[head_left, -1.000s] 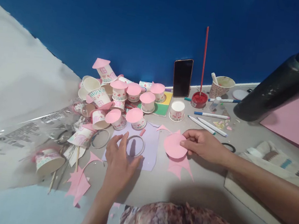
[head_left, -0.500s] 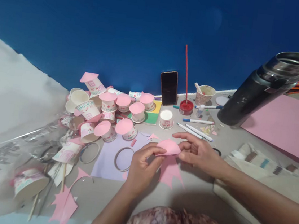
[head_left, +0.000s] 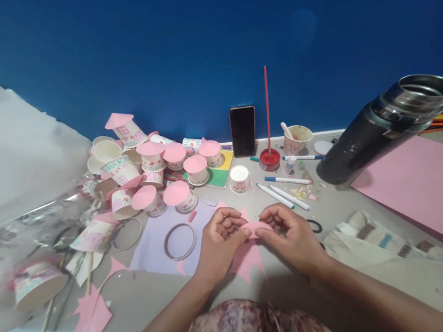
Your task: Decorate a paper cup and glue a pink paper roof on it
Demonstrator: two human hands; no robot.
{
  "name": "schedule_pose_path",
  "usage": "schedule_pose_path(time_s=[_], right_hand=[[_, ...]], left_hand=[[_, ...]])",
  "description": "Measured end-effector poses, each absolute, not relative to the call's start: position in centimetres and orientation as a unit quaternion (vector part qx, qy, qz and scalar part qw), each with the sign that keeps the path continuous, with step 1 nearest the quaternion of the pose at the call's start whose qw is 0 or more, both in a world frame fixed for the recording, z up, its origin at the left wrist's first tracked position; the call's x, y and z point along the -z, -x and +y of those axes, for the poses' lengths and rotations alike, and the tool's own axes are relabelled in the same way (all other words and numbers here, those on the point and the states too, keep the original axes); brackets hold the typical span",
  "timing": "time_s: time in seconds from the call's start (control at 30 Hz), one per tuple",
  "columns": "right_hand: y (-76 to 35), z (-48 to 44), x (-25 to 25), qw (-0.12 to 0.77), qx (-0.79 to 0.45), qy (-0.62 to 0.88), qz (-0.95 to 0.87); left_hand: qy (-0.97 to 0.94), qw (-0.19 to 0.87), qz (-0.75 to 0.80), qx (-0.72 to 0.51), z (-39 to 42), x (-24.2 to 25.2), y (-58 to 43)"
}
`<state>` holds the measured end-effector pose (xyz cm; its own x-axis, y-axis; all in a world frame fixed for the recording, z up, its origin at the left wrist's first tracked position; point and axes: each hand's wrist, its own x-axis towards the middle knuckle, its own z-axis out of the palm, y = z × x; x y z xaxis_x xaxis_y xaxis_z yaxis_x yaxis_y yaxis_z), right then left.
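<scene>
Between thumb and fingers of my left hand (head_left: 223, 239) is one side of a small curved pink paper piece (head_left: 255, 228). My right hand (head_left: 291, 236) pinches the other side of it, so both hands hold it above the table. Beneath lies a jagged pink paper scrap (head_left: 250, 264), partly covered by my hands. A white paper cup with a drawn pink window (head_left: 240, 180) stands upside down just beyond my hands. To the left, several decorated cups wear pink paper tops, such as this cup (head_left: 196, 170).
A tape roll (head_left: 180, 241) lies on lilac paper (head_left: 148, 254). Markers (head_left: 278, 194), a red glue pot (head_left: 269, 160) with a red stick and a phone (head_left: 242, 131) are at the back. A dark flask (head_left: 371, 130) leans right, near pink sheet (head_left: 417, 184) and a cloth bag (head_left: 387, 262).
My right hand has closed on the right side of the pink paper piece, where its fingers were looser before. The piece now appears flatter and lower. The view has shifted slightly.
</scene>
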<state>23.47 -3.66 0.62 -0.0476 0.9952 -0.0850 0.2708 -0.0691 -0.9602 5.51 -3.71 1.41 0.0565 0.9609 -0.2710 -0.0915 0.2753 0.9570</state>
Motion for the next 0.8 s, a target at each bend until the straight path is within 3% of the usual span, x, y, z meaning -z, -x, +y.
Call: schedule_pose_path(time_s=[0.57, 0.8], right_hand=[[-23.52, -3.01, -0.83, 0.305, -0.546, 0.56, -0.543], [-23.61, -3.16, -0.98, 0.312, -0.548, 0.558, -0.54]], left_hand=[[-0.388, 0.586, 0.553, -0.448, -3.26, -1.22, -5.65], [-0.471, 0.588, 0.551, -0.359, -3.24, -1.48, -5.29]])
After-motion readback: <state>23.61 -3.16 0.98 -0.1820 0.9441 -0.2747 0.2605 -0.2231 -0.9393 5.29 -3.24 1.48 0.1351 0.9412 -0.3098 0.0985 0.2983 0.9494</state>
